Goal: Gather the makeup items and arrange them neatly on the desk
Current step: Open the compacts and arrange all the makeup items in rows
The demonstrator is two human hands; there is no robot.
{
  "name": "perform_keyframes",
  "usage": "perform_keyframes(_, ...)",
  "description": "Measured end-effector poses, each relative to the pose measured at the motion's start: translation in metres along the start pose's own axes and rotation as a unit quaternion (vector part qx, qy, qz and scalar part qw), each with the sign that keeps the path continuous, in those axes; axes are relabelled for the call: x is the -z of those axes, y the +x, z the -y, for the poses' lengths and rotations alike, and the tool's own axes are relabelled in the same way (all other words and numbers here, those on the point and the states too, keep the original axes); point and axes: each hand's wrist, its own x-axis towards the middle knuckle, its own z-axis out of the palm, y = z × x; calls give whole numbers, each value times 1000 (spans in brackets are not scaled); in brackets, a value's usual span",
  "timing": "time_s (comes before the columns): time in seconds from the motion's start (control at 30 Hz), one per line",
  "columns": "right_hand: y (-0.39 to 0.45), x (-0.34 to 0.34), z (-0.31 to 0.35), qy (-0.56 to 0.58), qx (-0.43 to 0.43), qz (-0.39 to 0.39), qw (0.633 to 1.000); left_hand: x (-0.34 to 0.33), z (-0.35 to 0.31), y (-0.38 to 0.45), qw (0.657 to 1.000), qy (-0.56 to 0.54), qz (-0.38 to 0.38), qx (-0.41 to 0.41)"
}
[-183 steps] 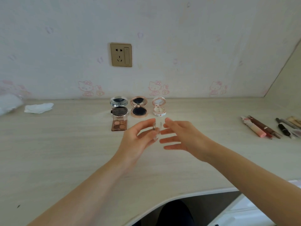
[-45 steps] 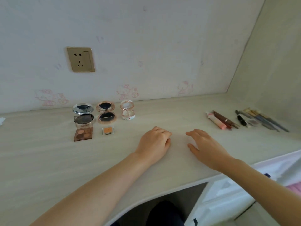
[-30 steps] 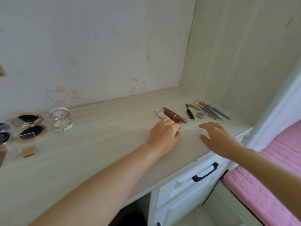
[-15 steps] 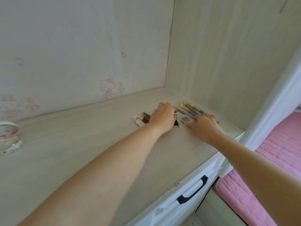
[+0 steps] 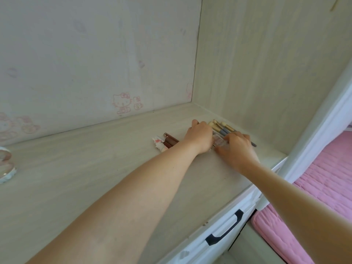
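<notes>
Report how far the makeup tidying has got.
Done: one round compact stands at the desk's left edge. In hand: both hands, left hand and right hand, are on a small clear case beside the brushes. Left: brushes and brown pencils still need gathering.

I am seeing even, soft daylight filling the frame; no source is showing. Shadows are lying faint and diffuse under the left hand and right hand, slightly darker where the two are meeting. No glare is registering on the desk nearer me than the hands. The picture is looking washed and low in contrast. Wide-angle distortion is bending the white frame right of the hands. Small items between the hands are reading soft, their detail blurring.
</notes>
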Motion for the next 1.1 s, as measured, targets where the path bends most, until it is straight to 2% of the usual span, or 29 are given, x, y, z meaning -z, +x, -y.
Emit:
perform_keyframes(0.13,-8,6,1,34,0,-22,999,5,-1,-11,990,-134,-25,38)
perform_keyframes(0.3,-23,16,12,101,22,-51,993,15,1,-30,969,-233,-58,62)
perform_keyframes(0.4,-33,22,26,197,9,-70,978,29,-2,-49,950,-288,-96,68)
perform_keyframes(0.5,-44,28,43,333,-41,-58,940,45,-4,-70,932,-333,-108,89)
perform_keyframes(0.67,-66,38,71,530,-88,-1,844,67,5,-108,897,-411,-87,137)
perform_keyframes(0.77,-85,44,95,558,-79,24,826,79,16,-136,880,-446,-92,136)
perform_keyframes(0.97,-121,45,141,574,-79,77,811,99,49,-195,876,-452,-125,117)
perform_keyframes(1.1,-142,36,168,577,-47,121,807,113,73,-239,849,-498,-118,131)
